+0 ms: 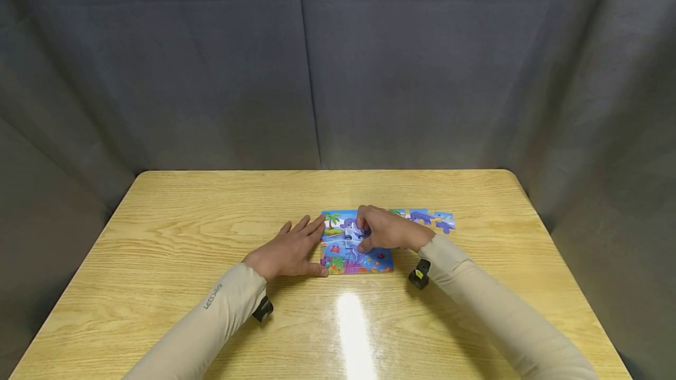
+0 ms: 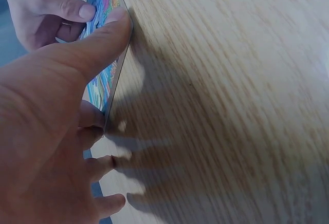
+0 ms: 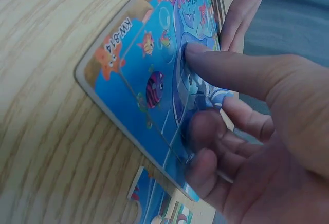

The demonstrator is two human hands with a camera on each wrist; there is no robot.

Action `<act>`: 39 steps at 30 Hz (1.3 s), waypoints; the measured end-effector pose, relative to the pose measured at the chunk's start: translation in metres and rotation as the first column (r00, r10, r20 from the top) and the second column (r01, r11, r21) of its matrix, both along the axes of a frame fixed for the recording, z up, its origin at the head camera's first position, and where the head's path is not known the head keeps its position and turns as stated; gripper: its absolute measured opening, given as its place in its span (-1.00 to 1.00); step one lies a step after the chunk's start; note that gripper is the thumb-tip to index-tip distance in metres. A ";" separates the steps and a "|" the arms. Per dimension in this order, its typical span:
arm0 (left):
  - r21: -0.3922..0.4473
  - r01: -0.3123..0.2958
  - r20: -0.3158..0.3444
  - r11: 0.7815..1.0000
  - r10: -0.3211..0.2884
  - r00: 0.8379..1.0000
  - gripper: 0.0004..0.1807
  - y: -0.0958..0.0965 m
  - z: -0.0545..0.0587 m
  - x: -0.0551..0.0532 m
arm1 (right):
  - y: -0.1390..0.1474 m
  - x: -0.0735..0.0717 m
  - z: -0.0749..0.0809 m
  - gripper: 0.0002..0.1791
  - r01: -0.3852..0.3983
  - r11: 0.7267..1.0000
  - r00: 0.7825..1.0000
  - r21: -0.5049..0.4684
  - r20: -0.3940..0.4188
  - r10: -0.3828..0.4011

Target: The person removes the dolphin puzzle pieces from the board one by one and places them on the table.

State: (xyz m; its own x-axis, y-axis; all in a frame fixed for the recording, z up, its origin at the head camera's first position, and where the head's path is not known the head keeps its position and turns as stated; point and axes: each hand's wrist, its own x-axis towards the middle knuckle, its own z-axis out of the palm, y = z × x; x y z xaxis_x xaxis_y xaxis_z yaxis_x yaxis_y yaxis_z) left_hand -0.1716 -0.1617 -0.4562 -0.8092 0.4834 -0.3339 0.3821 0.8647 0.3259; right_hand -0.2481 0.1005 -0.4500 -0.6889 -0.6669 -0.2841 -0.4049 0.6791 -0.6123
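A blue jigsaw puzzle board (image 1: pixel 380 264) with a printed sea scene lies flat near the middle of the table. Over its centre my right hand (image 1: pixel 388 228) is bent, its thumb and fingers curled around a puzzle piece (image 1: pixel 355 231) at the dolphin picture. In the right wrist view that hand (image 3: pixel 267 126) covers part of the piece, so whether it sits flat is hidden. My left hand (image 1: pixel 290 251) spreads along the board's left edge, its thumb (image 2: pixel 110 34) touching the lower corner and fingertips near the upper one.
Several loose puzzle pieces (image 1: pixel 445 221) lie right of the board, partly behind the right hand. The wooden table (image 1: pixel 211 204) extends around it, with grey curtains (image 1: pixel 211 75) beyond the back edge. Light glares off the tabletop in front.
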 end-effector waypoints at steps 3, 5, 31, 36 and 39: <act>0.000 -0.002 0.001 1.000 0.002 1.000 0.15 0.000 0.001 0.000 | 0.002 -0.001 0.001 -0.68 -0.012 0.999 1.000 -0.046 0.018 0.012; -0.004 -0.002 0.000 1.000 0.002 1.000 0.15 0.000 0.001 0.000 | 0.004 -0.001 0.001 -0.77 -0.024 0.996 0.999 -0.080 0.024 0.026; 0.006 0.010 -0.020 1.000 -0.010 1.000 0.13 0.000 0.000 0.000 | 0.051 -0.009 0.014 -0.95 0.071 0.980 0.997 -0.186 0.048 -0.063; 0.013 0.005 -0.018 1.000 -0.005 1.000 0.13 0.000 0.000 0.001 | 0.070 -0.011 0.014 -0.95 0.102 0.977 0.995 -0.185 0.031 -0.098; 0.010 0.004 -0.020 1.000 -0.004 1.000 0.13 0.000 0.000 0.001 | 0.082 -0.012 0.013 -0.95 0.129 0.976 0.992 -0.176 0.019 -0.127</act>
